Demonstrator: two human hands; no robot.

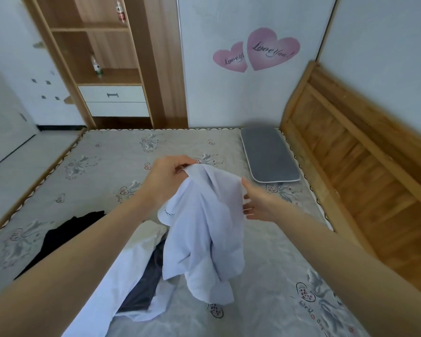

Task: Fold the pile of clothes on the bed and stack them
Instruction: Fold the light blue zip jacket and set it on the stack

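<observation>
My left hand [167, 177] pinches the white shirt [204, 229] at its top edge, fingers curled round the bunched cloth, so the rest hangs free and I can find seams. The shirt dangles over the bed [112, 154], its lower hem touching or just above the mattress; can't tell which.

My right hand [257, 204] is spread, fingers straight, fingertips at the shirt's right edge. It grips nothing. My guess: it's reaching for a second corner or shoulder so I can spread the shirt flat.

The pile [141, 276] sits low and left of centre on the bed, partly under my left forearm: white garment on top, a dark grey piece [144, 288] in its folds. A black garment [66, 232] lies just left of that, apart from the hanging shirt. No folded stack visible anywhere, so I judge the task is at its start.

The bed's far half is bare mattress, likely room to lay the shirt out. A grey pad [269, 154] lies at the far right corner by the headboard [350, 152].

Containers: open shelf unit [100, 57] beyond the bed. One bottle [96, 65] on the middle shelf, another bottle [120, 10] on the shelf above. Two drawers [117, 102] below, closed, contents unseen.
</observation>
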